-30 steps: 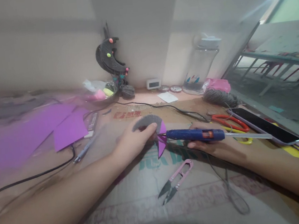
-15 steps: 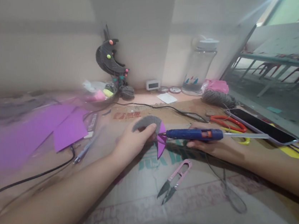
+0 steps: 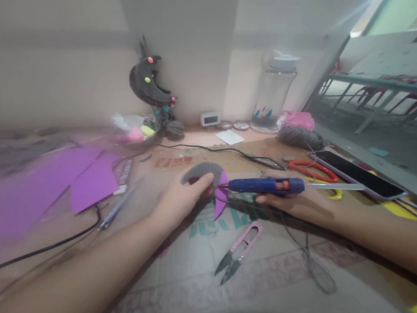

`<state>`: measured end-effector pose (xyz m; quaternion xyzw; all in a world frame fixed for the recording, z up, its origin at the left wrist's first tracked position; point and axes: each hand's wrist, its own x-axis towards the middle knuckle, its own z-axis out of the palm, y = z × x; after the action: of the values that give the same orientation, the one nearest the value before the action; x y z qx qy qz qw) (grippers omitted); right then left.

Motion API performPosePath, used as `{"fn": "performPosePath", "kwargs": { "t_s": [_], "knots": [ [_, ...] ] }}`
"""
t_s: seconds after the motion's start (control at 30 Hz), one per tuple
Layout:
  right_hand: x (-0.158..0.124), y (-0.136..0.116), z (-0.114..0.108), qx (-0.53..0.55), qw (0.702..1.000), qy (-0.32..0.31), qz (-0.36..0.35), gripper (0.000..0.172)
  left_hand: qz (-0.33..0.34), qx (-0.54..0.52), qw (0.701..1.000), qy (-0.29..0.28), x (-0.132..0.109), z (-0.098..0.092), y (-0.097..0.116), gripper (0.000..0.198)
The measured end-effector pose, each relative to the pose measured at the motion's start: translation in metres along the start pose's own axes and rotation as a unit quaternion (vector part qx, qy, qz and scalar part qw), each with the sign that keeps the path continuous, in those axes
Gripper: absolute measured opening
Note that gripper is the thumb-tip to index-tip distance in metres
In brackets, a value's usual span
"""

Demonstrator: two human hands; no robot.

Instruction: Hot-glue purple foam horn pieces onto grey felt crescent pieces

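My left hand (image 3: 181, 200) is closed on a crescent-shaped craft piece (image 3: 211, 176), grey with yarn on its upper arc and bare purple at its lower tip. My right hand (image 3: 292, 202) grips a blue glue gun (image 3: 266, 185) held level, with its nozzle touching the purple part of the crescent. A glue stick pokes out of the gun's back toward the right. Both hands hover just above a cardboard sheet (image 3: 192, 279) that covers the desk.
Pink thread snips (image 3: 238, 252) lie on the cardboard below the hands. Red scissors (image 3: 313, 170), a phone (image 3: 358, 179) and grey yarn (image 3: 298, 136) lie to the right. Purple foam sheets (image 3: 46, 187) lie left. A finished dark crescent (image 3: 145, 83), a bowl (image 3: 136, 132) and a water bottle (image 3: 274, 93) stand by the wall.
Everything has slid slightly left in the picture as my head turned. Both hands keep their hold, with the glue gun's nozzle still at the crescent.
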<state>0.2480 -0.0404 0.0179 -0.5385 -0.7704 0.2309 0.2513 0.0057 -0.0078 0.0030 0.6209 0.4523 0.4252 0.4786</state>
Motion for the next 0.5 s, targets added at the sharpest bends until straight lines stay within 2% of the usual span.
{"fn": "performPosePath", "kwargs": {
  "t_s": [0.27, 0.5],
  "knots": [
    [0.0009, -0.0103, -0.0038, 0.025, 0.999, 0.000, 0.022, 0.029, 0.001, 0.013, 1.000, -0.012, 0.0011, -0.0009, -0.0021, 0.025],
    [0.0005, -0.0097, -0.0039, 0.011, 1.000, 0.016, 0.024, 0.027, 0.003, 0.020, 1.000, -0.010, 0.0009, -0.0017, -0.0026, 0.026]
  ]
}}
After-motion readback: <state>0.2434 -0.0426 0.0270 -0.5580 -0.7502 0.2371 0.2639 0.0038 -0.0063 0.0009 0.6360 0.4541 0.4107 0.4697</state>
